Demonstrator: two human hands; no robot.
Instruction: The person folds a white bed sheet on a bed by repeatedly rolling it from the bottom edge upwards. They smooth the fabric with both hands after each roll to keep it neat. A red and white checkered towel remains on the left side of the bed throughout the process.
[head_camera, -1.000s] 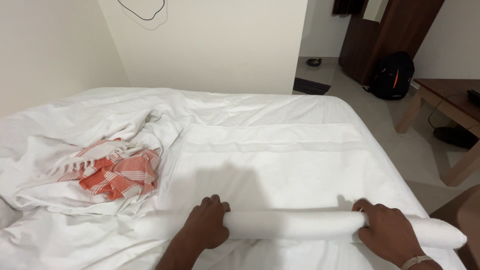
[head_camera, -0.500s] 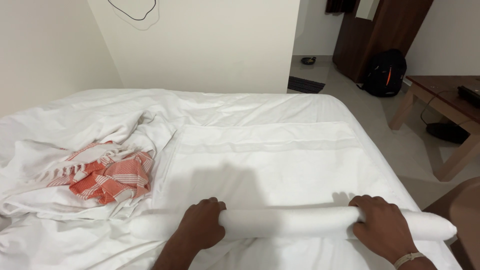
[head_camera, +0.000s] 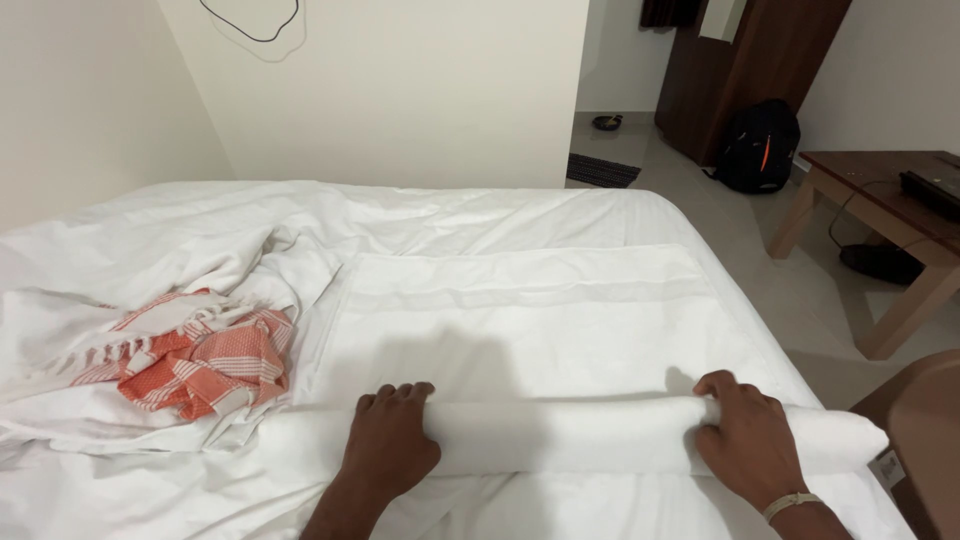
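Observation:
A white towel (head_camera: 520, 320) lies spread flat on the bed, and its near end is wound into a long roll (head_camera: 570, 435) running left to right. My left hand (head_camera: 392, 440) lies palm down over the left part of the roll, fingers curled over its top. My right hand (head_camera: 745, 435), with a band at the wrist, grips the roll near its right end. The roll's right tip (head_camera: 845, 440) sticks out past that hand.
A crumpled orange-and-white checked cloth (head_camera: 205, 355) lies among rumpled white sheets (head_camera: 150, 260) at the left. Right of the bed stand a wooden table (head_camera: 890, 230), a black backpack (head_camera: 758, 145) and a dark wardrobe (head_camera: 750, 60). Pale walls rise behind the bed.
The roll and both hands sit a little farther up the flat towel than a second ago. The view has also shifted slightly.

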